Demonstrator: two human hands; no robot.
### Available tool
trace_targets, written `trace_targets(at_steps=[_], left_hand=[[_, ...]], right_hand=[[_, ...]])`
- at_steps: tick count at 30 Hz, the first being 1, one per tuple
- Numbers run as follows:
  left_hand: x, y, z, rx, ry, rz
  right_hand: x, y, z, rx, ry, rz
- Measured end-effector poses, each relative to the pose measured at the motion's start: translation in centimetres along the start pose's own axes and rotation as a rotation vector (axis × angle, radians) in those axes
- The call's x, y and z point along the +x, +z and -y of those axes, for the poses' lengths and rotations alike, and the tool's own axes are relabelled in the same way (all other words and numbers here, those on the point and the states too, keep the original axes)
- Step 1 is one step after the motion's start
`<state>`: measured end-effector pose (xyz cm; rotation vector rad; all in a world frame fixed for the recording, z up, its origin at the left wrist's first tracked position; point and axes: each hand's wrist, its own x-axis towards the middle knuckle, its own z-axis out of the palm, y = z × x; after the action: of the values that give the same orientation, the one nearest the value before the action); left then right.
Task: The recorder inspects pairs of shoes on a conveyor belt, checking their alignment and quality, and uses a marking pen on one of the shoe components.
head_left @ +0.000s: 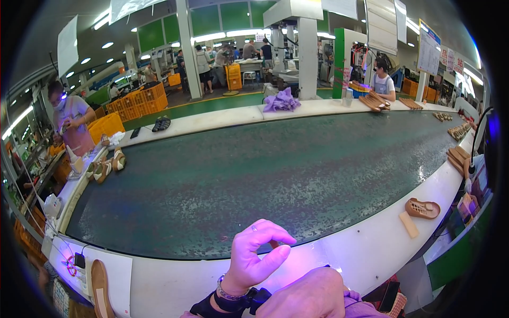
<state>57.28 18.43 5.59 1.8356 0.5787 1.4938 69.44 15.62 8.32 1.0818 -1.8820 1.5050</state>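
My left hand (254, 262) is raised above the near edge of the table, wearing a ring. Its fingers curl loosely and a gap shows between them and the thumb, with nothing held. A beaded bracelet (231, 289) and a dark band with a black device (258, 299) circle that wrist. My right hand (307, 294) lies bent across at the lower edge, back upward, close against the black device. Its fingers are hidden, so whether they grip the device does not show. Purple light falls on both hands.
A white ledge (185, 275) borders the green conveyor surface (265, 175). Near left lie a shoe sole (101, 286) and red-handled scissors (70, 265); near right, a brown sole (422, 209) and a tan block (409, 224). Shoes (103, 168) stand far left; co-workers (71, 119) work around.
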Motion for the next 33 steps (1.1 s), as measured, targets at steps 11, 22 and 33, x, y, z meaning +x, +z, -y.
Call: trace_targets(at_steps=[11, 22, 33], left_hand=[[0.1, -0.1, 0.3, 0.007, 0.001, 0.009], [0.0, 0.4, 0.1, 0.019, 0.004, 0.016], [0.9, -5.1, 4.4, -0.292, -0.227, -0.454]], right_hand=[[-0.1, -0.2, -0.6, -0.003, -0.028, 0.030], [-0.1, 0.2, 0.2, -0.052, 0.005, 0.003], [-0.4, -3.0, 0.4, -0.244, 0.245, -0.310]])
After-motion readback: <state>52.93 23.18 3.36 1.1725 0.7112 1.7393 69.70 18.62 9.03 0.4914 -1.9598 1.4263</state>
